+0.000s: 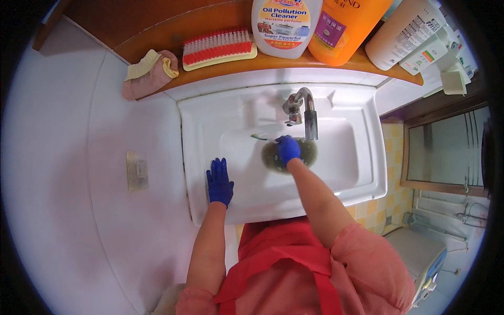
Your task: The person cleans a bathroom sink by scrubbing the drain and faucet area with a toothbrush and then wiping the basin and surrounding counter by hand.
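Both hands wear blue gloves. My right hand [289, 148] is closed around a toothbrush [260, 137], whose greenish head points left across the white ceramic sink [244, 193]. Beneath that hand lies a patch of murky grey water [309, 157] with some bubbles, at the bottom of the basin. My left hand [219, 182] rests flat on the sink's left side, fingers apart, with nothing in it. A chrome faucet [308, 106] with a dark nozzle curves over the basin, just beyond my right hand. No stream of water shows under the nozzle.
On a wooden shelf [283, 65] above the sink stand a cleaner bottle [281, 27], an orange bottle [338, 31] and a white bottle [401, 33]. A red-and-white scrub brush [218, 49] and a folded cloth [151, 75] lie left of them. A wall switch [137, 170] is at left.
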`<act>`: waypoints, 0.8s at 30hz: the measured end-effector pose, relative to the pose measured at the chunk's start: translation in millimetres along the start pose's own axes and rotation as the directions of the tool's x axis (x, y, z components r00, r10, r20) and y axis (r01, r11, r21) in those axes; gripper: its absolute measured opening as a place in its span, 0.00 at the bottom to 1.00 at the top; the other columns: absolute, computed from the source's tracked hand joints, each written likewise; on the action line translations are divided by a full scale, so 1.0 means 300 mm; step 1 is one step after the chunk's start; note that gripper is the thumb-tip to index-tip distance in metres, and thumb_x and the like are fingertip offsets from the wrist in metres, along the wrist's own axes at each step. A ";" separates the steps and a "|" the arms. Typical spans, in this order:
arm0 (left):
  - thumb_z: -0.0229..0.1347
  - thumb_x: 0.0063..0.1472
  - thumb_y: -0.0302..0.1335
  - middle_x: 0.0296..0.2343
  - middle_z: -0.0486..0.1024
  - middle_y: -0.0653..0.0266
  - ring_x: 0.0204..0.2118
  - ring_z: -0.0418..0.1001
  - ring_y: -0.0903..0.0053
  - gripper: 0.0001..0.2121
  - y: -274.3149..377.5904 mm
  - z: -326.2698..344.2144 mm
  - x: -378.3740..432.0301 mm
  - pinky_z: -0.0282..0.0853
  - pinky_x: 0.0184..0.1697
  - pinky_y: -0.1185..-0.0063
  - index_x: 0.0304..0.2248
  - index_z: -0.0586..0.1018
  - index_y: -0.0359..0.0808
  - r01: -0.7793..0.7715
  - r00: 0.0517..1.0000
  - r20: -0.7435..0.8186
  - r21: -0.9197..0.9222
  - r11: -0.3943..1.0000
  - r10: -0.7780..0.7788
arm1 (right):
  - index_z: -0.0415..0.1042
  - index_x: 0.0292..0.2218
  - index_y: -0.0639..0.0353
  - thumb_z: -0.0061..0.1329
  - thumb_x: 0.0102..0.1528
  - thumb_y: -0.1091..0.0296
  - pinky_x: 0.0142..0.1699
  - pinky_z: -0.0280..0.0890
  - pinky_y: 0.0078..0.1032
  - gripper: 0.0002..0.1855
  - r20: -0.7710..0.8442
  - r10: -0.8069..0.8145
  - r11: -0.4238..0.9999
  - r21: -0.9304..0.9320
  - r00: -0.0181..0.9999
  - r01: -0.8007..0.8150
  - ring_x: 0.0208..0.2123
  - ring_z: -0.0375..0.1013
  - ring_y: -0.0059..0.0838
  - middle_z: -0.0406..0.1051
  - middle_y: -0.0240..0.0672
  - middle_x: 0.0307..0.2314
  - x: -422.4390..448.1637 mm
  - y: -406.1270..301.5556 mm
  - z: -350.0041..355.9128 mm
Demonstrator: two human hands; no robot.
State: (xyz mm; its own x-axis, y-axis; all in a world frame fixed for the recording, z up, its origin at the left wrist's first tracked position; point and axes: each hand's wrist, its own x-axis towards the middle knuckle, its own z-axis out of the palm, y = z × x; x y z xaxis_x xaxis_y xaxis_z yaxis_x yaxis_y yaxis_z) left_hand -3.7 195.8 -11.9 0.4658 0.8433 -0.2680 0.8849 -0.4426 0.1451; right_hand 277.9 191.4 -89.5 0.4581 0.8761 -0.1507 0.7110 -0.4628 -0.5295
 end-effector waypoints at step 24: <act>0.57 0.48 0.32 0.57 0.38 0.49 0.61 0.34 0.61 0.43 0.052 0.026 -0.007 0.34 0.61 0.66 0.58 0.43 0.37 0.046 0.998 -0.048 0.076 0.996 -0.042 | 0.74 0.32 0.56 0.47 0.47 0.63 0.41 0.64 0.33 0.11 -0.236 0.105 0.990 0.113 0.966 -0.080 0.35 0.70 0.41 0.70 0.43 0.29 -0.097 0.221 -0.093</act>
State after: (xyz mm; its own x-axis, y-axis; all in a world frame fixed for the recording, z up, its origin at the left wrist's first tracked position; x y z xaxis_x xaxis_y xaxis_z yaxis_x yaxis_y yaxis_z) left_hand 9.1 184.9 -16.5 0.4271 0.8750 -0.2278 0.9031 -0.4252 0.0599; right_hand 326.5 131.5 -97.0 0.6430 0.7658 -0.0043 0.6073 -0.5133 -0.6064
